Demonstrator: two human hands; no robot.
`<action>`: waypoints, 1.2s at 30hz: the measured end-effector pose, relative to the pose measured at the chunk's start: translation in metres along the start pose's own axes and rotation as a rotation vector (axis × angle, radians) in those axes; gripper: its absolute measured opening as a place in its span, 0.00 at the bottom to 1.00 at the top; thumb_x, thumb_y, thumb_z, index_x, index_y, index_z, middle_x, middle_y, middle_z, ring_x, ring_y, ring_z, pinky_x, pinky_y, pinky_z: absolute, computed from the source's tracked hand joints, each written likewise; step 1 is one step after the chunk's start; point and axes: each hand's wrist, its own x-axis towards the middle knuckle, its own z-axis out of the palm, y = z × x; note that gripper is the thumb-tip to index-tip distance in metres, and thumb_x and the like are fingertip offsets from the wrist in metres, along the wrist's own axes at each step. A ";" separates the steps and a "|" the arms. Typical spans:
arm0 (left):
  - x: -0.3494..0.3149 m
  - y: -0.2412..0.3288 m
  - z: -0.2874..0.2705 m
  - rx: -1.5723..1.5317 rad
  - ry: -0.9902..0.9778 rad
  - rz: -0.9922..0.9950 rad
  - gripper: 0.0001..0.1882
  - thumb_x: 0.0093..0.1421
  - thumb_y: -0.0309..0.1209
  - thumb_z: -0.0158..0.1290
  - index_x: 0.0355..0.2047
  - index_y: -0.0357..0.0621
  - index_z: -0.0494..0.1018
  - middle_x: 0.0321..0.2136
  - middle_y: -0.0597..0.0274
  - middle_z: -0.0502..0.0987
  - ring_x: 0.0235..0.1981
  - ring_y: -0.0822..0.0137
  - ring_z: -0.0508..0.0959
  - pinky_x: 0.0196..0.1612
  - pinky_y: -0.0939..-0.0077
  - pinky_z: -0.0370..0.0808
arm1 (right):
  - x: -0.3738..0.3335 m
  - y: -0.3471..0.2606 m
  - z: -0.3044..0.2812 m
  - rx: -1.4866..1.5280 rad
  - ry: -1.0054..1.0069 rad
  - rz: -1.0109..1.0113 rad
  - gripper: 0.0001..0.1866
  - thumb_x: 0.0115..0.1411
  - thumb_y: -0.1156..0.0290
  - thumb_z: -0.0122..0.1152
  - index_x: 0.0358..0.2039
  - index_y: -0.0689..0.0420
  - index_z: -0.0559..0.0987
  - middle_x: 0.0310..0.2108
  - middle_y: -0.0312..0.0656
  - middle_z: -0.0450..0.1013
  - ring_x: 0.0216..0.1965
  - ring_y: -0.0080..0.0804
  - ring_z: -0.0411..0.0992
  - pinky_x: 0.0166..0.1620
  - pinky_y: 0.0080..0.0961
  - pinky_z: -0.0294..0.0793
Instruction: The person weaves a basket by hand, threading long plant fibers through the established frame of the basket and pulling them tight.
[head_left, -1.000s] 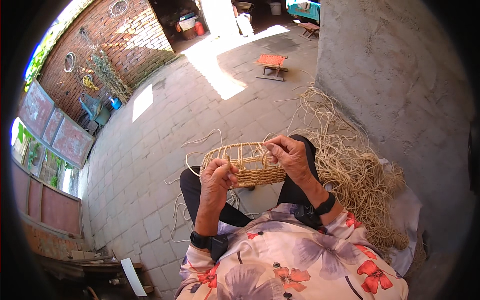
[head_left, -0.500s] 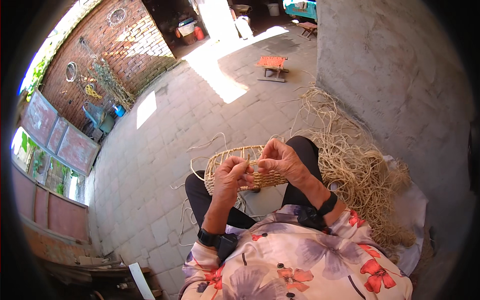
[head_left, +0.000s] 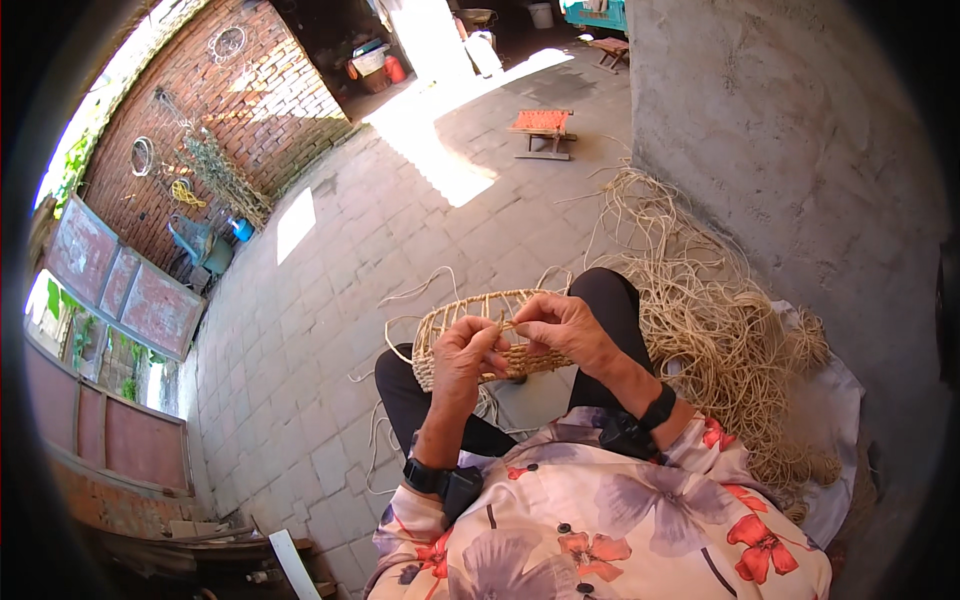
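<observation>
The fingers of the left hand [head_left: 468,352] and right hand [head_left: 560,325] pinch a pale straw strand at the near rim of a half-woven basket [head_left: 480,335] resting on the person's lap. A heap of loose straw [head_left: 720,330] lies just right, on the paved floor [head_left: 330,300].

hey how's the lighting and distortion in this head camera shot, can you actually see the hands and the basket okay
Head view: harsh sun burns out a patch of paving near the top; the left hand, right hand and woven basket sit in even shade, sharp and readable. Head view: fisheye bends the brick wall and concrete wall, and the corners go black.
</observation>
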 end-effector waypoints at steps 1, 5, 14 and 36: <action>0.000 0.000 0.001 0.000 0.000 -0.001 0.05 0.64 0.30 0.53 0.35 0.41 0.72 0.26 0.60 0.78 0.19 0.76 0.77 0.20 0.81 0.77 | 0.000 0.000 0.002 -0.034 0.021 0.004 0.04 0.61 0.76 0.60 0.36 0.62 0.79 0.25 0.33 0.75 0.27 0.16 0.72 0.31 0.13 0.74; -0.002 0.000 0.002 0.049 0.023 0.003 0.06 0.63 0.30 0.54 0.35 0.40 0.73 0.25 0.60 0.78 0.17 0.75 0.76 0.20 0.83 0.75 | -0.001 0.000 0.005 -0.066 0.027 0.025 0.04 0.59 0.78 0.61 0.35 0.62 0.79 0.25 0.33 0.75 0.28 0.15 0.72 0.32 0.13 0.72; -0.002 0.002 0.006 0.080 0.007 -0.014 0.06 0.63 0.31 0.54 0.34 0.41 0.73 0.25 0.63 0.78 0.17 0.77 0.75 0.20 0.84 0.74 | -0.001 0.003 0.006 -0.206 0.093 -0.106 0.03 0.56 0.79 0.62 0.32 0.60 0.78 0.27 0.34 0.76 0.31 0.16 0.73 0.37 0.17 0.74; -0.002 0.002 0.000 0.040 -0.045 -0.091 0.09 0.64 0.33 0.52 0.33 0.40 0.73 0.24 0.62 0.77 0.17 0.75 0.76 0.19 0.83 0.74 | -0.001 0.013 0.000 -0.090 -0.051 -0.173 0.05 0.58 0.79 0.63 0.36 0.57 0.79 0.30 0.29 0.73 0.34 0.14 0.71 0.39 0.14 0.72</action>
